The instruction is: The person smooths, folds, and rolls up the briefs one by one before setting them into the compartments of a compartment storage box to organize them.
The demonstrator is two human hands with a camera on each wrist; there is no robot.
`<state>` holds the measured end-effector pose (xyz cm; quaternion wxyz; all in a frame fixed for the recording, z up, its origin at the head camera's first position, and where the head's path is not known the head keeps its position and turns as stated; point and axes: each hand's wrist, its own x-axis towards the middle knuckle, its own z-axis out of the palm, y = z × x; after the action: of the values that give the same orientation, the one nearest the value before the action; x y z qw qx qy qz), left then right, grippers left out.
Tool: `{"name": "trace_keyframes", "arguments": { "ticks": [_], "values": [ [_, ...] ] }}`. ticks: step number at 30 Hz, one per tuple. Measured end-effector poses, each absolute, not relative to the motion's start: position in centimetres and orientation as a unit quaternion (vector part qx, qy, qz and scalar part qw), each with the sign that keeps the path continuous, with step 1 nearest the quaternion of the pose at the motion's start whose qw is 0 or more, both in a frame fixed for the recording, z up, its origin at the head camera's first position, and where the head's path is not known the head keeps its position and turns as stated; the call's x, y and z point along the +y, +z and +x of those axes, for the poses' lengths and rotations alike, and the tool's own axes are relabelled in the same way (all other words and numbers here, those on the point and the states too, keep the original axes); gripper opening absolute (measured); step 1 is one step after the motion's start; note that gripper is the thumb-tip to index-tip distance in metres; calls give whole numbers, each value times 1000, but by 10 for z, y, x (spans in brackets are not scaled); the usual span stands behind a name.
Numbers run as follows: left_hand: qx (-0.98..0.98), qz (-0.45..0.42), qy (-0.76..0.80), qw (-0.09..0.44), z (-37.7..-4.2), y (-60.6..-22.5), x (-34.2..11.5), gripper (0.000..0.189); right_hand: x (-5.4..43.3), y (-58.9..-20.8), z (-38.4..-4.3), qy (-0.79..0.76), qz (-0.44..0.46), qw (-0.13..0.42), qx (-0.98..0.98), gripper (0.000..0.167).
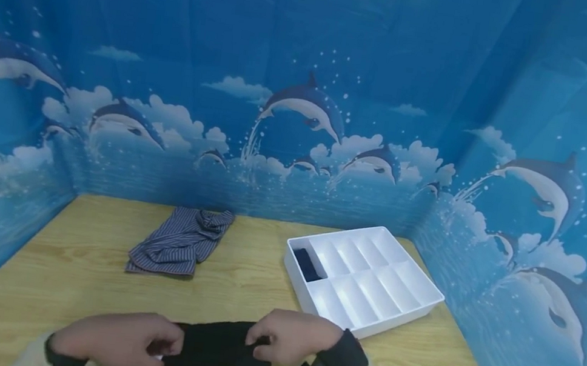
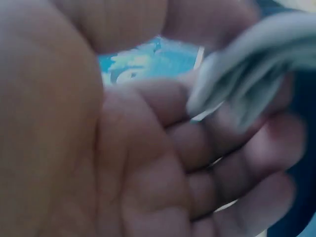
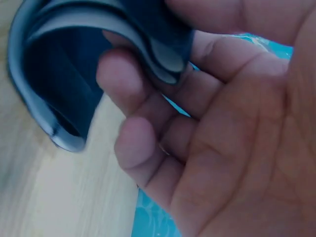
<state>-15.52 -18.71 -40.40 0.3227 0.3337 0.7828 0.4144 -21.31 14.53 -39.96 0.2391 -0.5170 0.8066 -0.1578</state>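
A folded black cloth garment (image 1: 217,354) is stretched between the two hands, low over the front of the table. Its left end is pinched by the left hand (image 1: 123,339), whose thumb and index finger close on a whitish edge (image 2: 256,61) in the left wrist view. At the other end, the right hand (image 1: 296,337) pinches the garment between thumb and fingers. Seen from the right wrist, the garment's layered edge (image 3: 89,22) bends into an open curve below the fingertips. The exact kind of garment cannot be made out.
A white divided box (image 1: 295,276) stands at the right, beyond the right hand. A dark folded cloth (image 1: 307,264) lies in its far-left compartment. At the back left, a striped cloth (image 1: 181,242) lies crumpled on the wooden table (image 1: 69,265). Dolphin-print curtains (image 1: 190,176) enclose the table.
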Motion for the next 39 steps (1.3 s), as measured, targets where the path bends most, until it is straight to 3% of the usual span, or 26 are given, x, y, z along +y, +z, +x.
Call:
{"name": "trace_keyframes", "arguments": {
  "ticks": [5, 9, 12, 16, 23, 26, 29, 31, 33, 36, 39],
  "values": [
    [847, 270, 385, 248, -164, -403, -194, 12, 136, -395, -222, -163, -486, 186, 838, 21],
    [910, 199, 318, 176, -167, -408, -191, 5, 125, -398, -226, -124, -449, 124, 876, 22],
    [939, 140, 274, 153, -167, -413, -188, 5, 116, -402, -225, -85, -441, 76, 890, 18],
    [958, 87, 223, 161, -167, -420, -186, 9, 108, -409, -225, -47, -436, 34, 898, 11],
    [962, 65, 210, 160, -170, -423, -181, 12, 107, -423, -228, -40, -406, 19, 913, 8],
    [970, 90, 193, 117, -170, -422, -178, 19, 106, -424, -227, -52, -399, -14, 915, 6],
    [968, 147, 184, 87, -167, -418, -172, 28, 102, -422, -222, -60, -433, -52, 898, 17],
    [961, 191, 179, 88, -164, -418, -166, 40, 98, -418, -216, -62, -476, -45, 876, 28],
    [954, 208, 181, 119, -160, -418, -160, 58, 93, -416, -209, -65, -515, -5, 855, 40],
    [954, 189, 172, 156, -156, -422, -154, 80, 88, -417, -200, -64, -522, 63, 848, 57],
    [960, 150, 160, 173, -157, -426, -153, 89, 87, -421, -197, -42, -494, 84, 864, 64]
  ]
}}
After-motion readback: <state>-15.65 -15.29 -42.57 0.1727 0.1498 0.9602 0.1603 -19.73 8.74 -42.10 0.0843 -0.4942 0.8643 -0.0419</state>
